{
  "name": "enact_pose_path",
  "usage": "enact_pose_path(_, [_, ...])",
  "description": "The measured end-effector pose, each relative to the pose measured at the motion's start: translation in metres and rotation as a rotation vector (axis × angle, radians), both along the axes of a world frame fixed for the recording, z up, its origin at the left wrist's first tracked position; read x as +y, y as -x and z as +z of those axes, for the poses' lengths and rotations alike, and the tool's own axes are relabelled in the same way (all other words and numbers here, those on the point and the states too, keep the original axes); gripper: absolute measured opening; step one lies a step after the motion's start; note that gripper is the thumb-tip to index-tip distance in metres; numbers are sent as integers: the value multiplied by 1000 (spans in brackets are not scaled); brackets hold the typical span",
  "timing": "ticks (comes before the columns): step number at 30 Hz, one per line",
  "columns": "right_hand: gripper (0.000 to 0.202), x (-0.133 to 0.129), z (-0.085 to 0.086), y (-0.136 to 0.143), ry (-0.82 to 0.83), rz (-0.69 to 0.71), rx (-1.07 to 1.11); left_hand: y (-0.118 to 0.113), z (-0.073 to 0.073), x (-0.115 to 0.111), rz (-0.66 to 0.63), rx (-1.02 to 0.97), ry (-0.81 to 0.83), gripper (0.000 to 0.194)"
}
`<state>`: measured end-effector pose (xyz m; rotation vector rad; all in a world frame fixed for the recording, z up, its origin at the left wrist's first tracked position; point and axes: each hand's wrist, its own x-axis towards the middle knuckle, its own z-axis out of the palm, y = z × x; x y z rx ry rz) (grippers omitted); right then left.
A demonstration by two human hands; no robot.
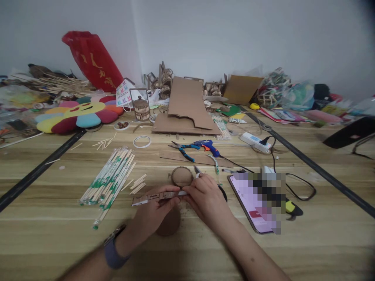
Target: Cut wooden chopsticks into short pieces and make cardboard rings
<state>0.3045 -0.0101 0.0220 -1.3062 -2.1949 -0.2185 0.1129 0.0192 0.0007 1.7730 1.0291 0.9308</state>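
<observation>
A narrow cardboard strip (152, 197) with white patches runs level between my hands over the middle of the table. My left hand (159, 212) pinches it from below, thumb on top. The fingers of my right hand (203, 195) are closed on its right end, where a whitish part shows. Just beyond the strip sits a round cardboard piece with a raised rim (182, 176). A brown disc (169, 224) lies partly hidden under my left hand. Scissors (197, 170) are mostly covered by my right hand.
Wrapped chopsticks (108, 175) and short sticks (138, 184) lie left. Pliers (186, 151), a blue glue gun (208, 147) and cardboard sheets (190, 103) are ahead. A phone (252, 207) and a power strip (254, 143) with cables are right. A small stick basket (141, 109) stands behind.
</observation>
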Motion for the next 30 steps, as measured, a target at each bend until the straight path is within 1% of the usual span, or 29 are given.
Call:
enact_pose_path(3, [14,-4,1,4,-15,-19,88,1,-5,0,73,5,-69,19])
enact_pose_path(5, [13,-7,1,8,7,-28,183,1,-7,-1,105,35,-93,19])
enact_pose_path(7, [14,-9,-2,13,63,-30,279,2,-8,-3,115,83,-122,19])
enact_pose_path(10, [11,-11,-6,19,139,-46,364,2,-8,-5,99,111,-208,19])
enact_pose_path(13, [10,-11,-8,21,175,-77,400,1,-9,-6,81,78,-307,16])
enact_pose_path(16, [10,-11,-8,21,213,-109,417,0,-10,-7,57,61,-365,17])
enact_pose_path(19, [11,-11,-7,21,242,-134,424,0,-12,-8,31,58,-386,19])
enact_pose_path(25, [11,-10,-6,22,279,-153,455,1,-16,-7,19,50,-446,21])
enact_pose_path(30, [12,-11,-6,22,280,-154,458,0,-14,-7,27,41,-455,19])
